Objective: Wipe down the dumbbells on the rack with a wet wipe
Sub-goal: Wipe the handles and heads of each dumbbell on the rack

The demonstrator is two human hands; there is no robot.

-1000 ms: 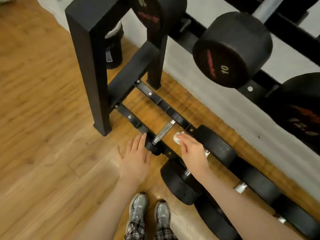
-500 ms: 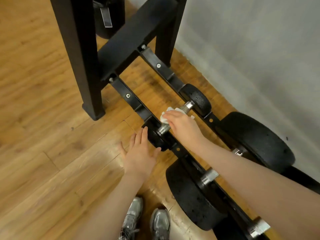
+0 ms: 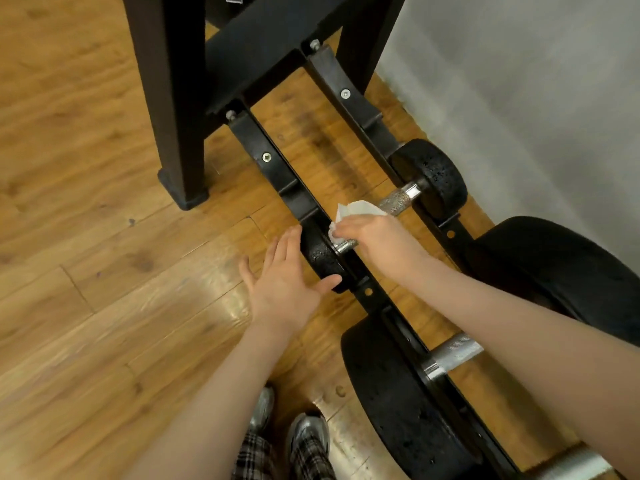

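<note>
A small black dumbbell [image 3: 433, 174] lies across the two bottom rails of the black rack [image 3: 273, 168], its knurled steel handle running between its two heads. My right hand [image 3: 377, 237] is wrapped over that handle with a white wet wipe [image 3: 356, 209] held against it; the wipe sticks out above my fingers. My left hand [image 3: 287, 282] lies flat with straight fingers against the near head of the same dumbbell, holding nothing. A bigger dumbbell [image 3: 398, 393] sits on the rails just to the right.
The rack's upright post [image 3: 169, 109] stands on the wooden floor [image 3: 86, 237] to the left. A grey wall [image 3: 519, 98] runs close behind the rack. My two shoes [image 3: 287, 424] are at the bottom of the view, next to the big dumbbell's near head.
The view has dropped closer to the bottom rails. My right hand has slid with the wipe along the small dumbbell's handle toward the near head. My left hand stays by that head.
</note>
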